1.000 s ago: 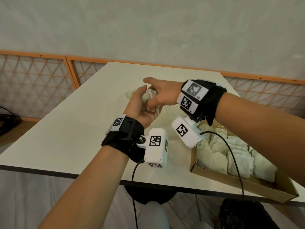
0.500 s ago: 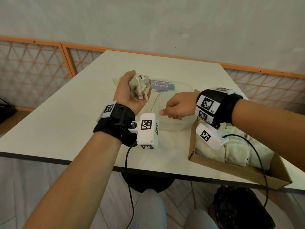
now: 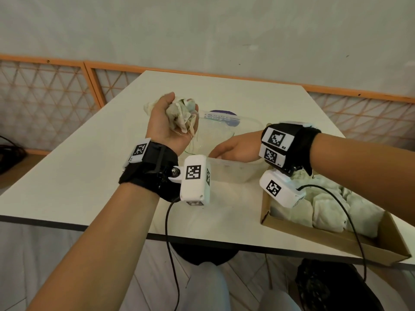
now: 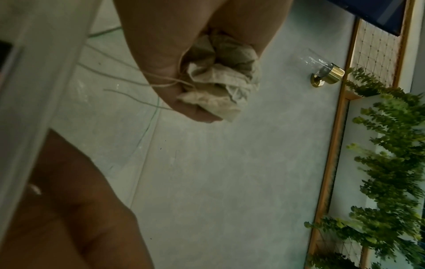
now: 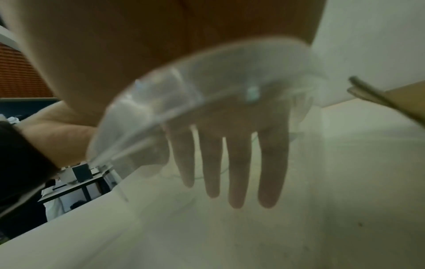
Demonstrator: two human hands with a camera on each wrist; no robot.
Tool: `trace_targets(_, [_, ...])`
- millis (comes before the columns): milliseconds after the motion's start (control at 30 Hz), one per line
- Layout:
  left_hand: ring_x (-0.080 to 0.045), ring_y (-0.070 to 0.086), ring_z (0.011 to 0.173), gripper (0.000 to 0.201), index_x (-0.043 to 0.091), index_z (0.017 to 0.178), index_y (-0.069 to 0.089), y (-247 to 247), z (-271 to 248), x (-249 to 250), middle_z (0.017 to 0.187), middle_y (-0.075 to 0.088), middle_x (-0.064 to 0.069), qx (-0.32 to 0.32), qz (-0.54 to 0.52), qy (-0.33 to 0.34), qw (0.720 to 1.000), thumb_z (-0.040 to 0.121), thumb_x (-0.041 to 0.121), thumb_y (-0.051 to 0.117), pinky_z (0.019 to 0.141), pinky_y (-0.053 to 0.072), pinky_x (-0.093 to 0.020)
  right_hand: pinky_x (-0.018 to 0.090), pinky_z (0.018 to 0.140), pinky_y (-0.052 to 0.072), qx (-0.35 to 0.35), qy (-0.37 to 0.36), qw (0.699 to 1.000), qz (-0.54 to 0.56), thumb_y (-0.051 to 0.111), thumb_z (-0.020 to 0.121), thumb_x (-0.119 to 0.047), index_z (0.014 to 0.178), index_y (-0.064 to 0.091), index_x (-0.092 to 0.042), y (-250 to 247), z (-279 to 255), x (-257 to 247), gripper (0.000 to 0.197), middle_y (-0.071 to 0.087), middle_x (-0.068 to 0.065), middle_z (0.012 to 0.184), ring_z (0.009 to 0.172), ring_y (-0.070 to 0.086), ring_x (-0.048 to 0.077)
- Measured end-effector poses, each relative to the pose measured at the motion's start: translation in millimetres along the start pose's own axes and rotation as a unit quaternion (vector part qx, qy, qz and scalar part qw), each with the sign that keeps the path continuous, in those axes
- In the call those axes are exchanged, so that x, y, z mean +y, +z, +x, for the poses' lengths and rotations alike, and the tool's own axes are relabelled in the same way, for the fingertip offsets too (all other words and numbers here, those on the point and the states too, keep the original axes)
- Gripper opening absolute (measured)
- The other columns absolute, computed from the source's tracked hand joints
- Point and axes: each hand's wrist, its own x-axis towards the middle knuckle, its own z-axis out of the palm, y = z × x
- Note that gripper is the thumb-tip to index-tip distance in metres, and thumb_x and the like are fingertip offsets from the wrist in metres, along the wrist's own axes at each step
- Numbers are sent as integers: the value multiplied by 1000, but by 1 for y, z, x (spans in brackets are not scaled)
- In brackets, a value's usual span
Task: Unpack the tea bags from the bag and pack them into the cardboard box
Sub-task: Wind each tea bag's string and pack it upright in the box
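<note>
Tea bags (image 3: pixel 180 116) bunched in the clenched left hand (image 3: pixel 167 125), held above the table (image 3: pixel 74 176), lie well to the left of the cardboard box (image 3: pixel 332 237), while the right hand (image 3: pixel 235 149), fingers (image 5: pixel 236 163) straight inside the clear plastic bag (image 3: pixel 224 171), is nearer that box.

Left hand (image 3: pixel 167 122) raised, clenched; right hand (image 3: pixel 235 148) outstretched.

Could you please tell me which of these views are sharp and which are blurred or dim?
Head view: evenly lit and sharp on the tea bags in the left hand. Left wrist view: dim, the plant at the right edge smeared. Right wrist view: the right hand looks hazy through the clear plastic bag, whose rim is blurred.
</note>
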Motion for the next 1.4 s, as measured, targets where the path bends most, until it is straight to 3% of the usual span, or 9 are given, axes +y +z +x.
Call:
trace_targets(133, [-21, 59, 84, 17, 12, 94, 53, -7, -4, 13, 92, 60, -6, -18, 0, 20, 1000, 89, 28, 56, 60, 53, -23, 21, 69, 50, 105, -22, 991, 75, 56, 90, -20, 122, 55, -20, -13, 3, -6, 32, 62, 1, 110, 78, 58, 8])
trace_targets(233, [-20, 61, 82, 17, 12, 87, 57, -13, -7, 21, 92, 61, -5, -29, -3, 25, 999, 89, 29, 56, 61, 52, -22, 25, 79, 42, 203, -49, 975, -70, 66, 83, -23, 101, 66, -21, -31, 2, -14, 18, 59, -1, 111, 90, 55, 13])
trace_targets(400, [-20, 60, 85, 22, 10, 82, 61, -17, -9, 20, 91, 63, -5, -33, -19, 20, 999, 89, 30, 55, 68, 51, -23, 18, 97, 27, -25, -45, 964, -262, 50, 91, -14, 113, 66, -28, -34, 8, -35, 31, 24, -4, 152, 134, 32, 12])
trace_targets(600, [-21, 60, 83, 20, 9, 90, 58, -23, -8, 26, 95, 62, -7, -44, -50, 10, 998, 89, 29, 55, 58, 53, -24, 26, 107, 23, -64, 3, 927, -370, 40, 99, -26, 144, 32, -18, -28, 22, -41, 47, 21, 1, 155, 137, 30, 21])
trace_targets(800, [-19, 61, 88, 20, 13, 96, 57, -25, -6, 30, 94, 63, -4, -40, -36, -9, 998, 88, 31, 55, 64, 53, -23, 27, 78, 43, 27, 50, 958, -280, 50, 91, -48, 100, 65, -11, -59, 30, -43, 41, 64, 0, 98, 94, 58, 20])
trace_targets(1067, [-19, 59, 81, 20, 13, 89, 59, -27, -4, 34, 91, 63, -4, -46, -41, -20, 998, 88, 32, 54, 59, 53, -21, 17, 51, 37, -32, 44, 932, -358, 69, 80, -31, 66, 46, -19, -81, 50, -65, 29, 51, -2, 64, 56, 44, 10])
trace_targets(1200, [-19, 58, 84, 20, 11, 93, 58, -30, -4, 36, 94, 61, -4, -57, -59, -17, 997, 85, 30, 56, 61, 55, -23, 24, 89, 45, 13, -88, 950, -300, 65, 83, -24, 85, 64, -22, -59, 65, -79, 3, 59, -1, 109, 97, 54, 15])
trace_targets(1300, [-19, 59, 84, 19, 12, 88, 59, -30, -5, 34, 94, 61, -4, -58, -60, -18, 996, 86, 30, 55, 60, 53, -23, 25, 101, 32, -66, -34, 949, -307, 51, 93, -23, 129, 53, -26, -35, 70, -78, 37, 41, -3, 139, 125, 41, 16])
trace_targets(1400, [-20, 60, 82, 20, 12, 85, 59, -30, -4, 34, 90, 63, -4, -48, -59, -12, 997, 89, 31, 54, 62, 53, -23, 29, 105, 35, -68, -30, 960, -270, 47, 94, -22, 131, 51, -22, -29, 77, -74, 38, 45, 0, 139, 125, 45, 19])
